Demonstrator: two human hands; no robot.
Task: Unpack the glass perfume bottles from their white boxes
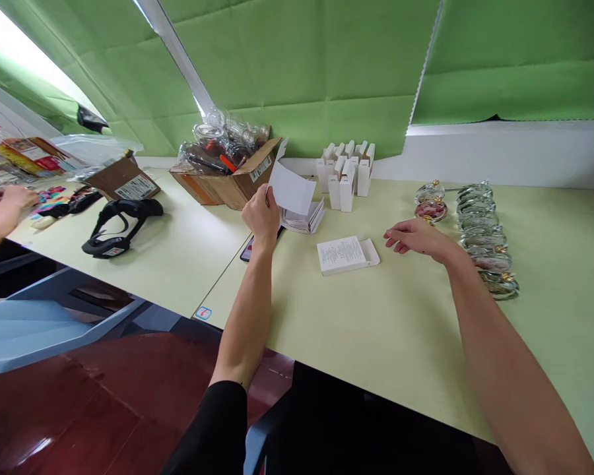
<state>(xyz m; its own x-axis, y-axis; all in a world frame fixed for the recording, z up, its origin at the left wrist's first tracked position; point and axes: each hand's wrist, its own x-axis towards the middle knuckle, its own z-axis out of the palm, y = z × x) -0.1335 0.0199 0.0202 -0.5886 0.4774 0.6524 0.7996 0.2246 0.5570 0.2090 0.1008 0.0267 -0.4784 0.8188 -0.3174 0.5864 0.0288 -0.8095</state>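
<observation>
Room is being left on the table [356, 323] between its front edge and the white box [340, 256]. The box is lying flat, its long axis running left-right, 1 open flap being pointed at the right hand [408, 237], which is being held empty and loosely curled. Behind and left of the box, a paper sheet [293, 190] is being pinched by the left hand [261, 214], its free end being aimed rightward above a paper stack [305, 219]. Farther behind the box, upright cartons [346, 188] are being grouped.
</observation>
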